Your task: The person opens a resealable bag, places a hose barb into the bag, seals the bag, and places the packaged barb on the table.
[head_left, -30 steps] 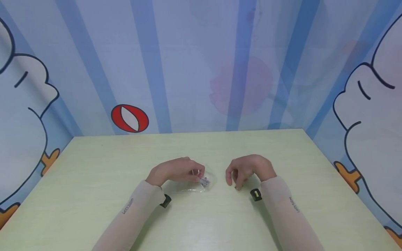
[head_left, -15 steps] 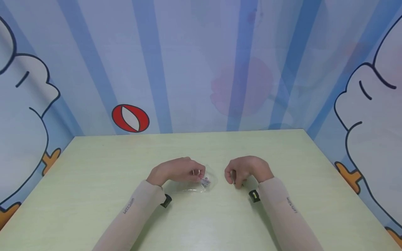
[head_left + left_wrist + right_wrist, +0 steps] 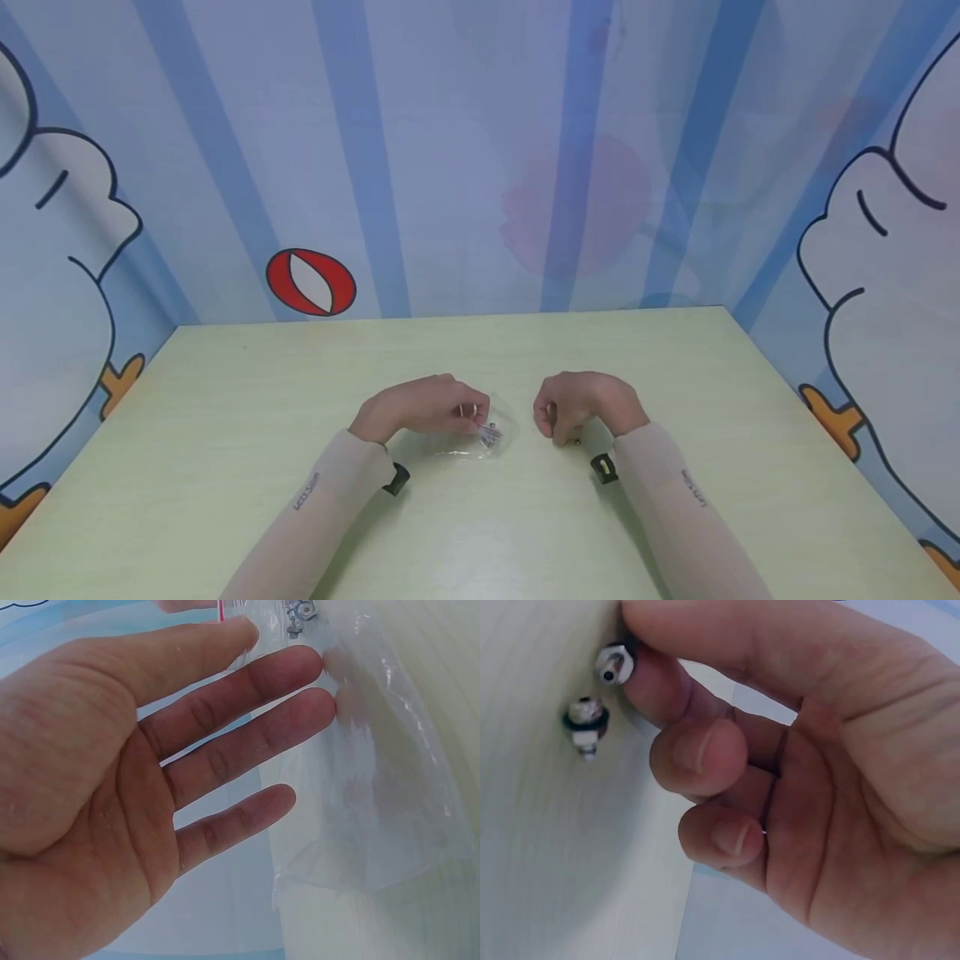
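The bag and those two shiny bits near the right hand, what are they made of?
The bag looks like thin, glossy clear plastic: it's see-through and wrinkled. The upper fitting and lower fitting seem polished silvery metal, because they gleam. The lower one's dark ring might be rubber.

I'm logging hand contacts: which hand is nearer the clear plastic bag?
Left. The left hand pinches the clear plastic bag; the right hand is apart from it, off to its right, by two small metal fittings.

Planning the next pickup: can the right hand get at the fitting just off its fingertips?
Probably yes: nothing visible blocks that metal fitting beside the right hand, though it seems to pinch a second fitting.
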### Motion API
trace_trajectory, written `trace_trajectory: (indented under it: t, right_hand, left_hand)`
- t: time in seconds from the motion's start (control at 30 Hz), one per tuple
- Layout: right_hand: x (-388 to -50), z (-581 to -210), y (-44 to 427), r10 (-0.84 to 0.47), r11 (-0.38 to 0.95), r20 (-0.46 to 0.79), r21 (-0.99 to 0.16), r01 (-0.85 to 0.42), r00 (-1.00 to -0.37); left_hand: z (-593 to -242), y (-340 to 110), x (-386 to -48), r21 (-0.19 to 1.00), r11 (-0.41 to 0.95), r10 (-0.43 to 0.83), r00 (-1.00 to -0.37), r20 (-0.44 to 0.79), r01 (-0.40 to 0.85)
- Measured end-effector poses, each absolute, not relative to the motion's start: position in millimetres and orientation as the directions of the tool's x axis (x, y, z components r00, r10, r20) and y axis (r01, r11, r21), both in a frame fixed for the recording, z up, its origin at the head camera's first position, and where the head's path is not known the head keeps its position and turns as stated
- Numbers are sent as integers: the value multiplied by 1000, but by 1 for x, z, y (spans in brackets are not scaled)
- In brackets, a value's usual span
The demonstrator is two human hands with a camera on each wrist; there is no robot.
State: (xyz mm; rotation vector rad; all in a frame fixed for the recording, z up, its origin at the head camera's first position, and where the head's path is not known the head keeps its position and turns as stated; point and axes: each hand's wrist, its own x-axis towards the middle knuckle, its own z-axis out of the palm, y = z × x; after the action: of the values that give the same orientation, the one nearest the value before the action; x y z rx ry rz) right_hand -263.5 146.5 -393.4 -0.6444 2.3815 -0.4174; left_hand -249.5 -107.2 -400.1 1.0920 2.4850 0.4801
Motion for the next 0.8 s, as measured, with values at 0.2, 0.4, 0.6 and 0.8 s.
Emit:
trace_trajectory:
  t: [0.2, 0.4, 0.6, 0.8]
  right_hand:
    - [-265, -393, 145, -569, 810, -470, -462, -361, -675]
    - [-268, -395, 141, -606, 783, -425, -466, -411, -672]
    - [-272, -398, 137, -659, 738, -369, -487, -468, -656]
    - [-275, -397, 136, -726, 666, -260, -494, -558, -636]
  left_hand:
    - [-401, -107, -251, 451, 644, 750, -626, -213, 618]
    - [-401, -108, -253, 444, 641, 754, -622, -213, 626]
    - [-403, -109, -255, 446, 634, 760, -615, -210, 632]
    - [-403, -109, -255, 449, 628, 765, -609, -209, 636]
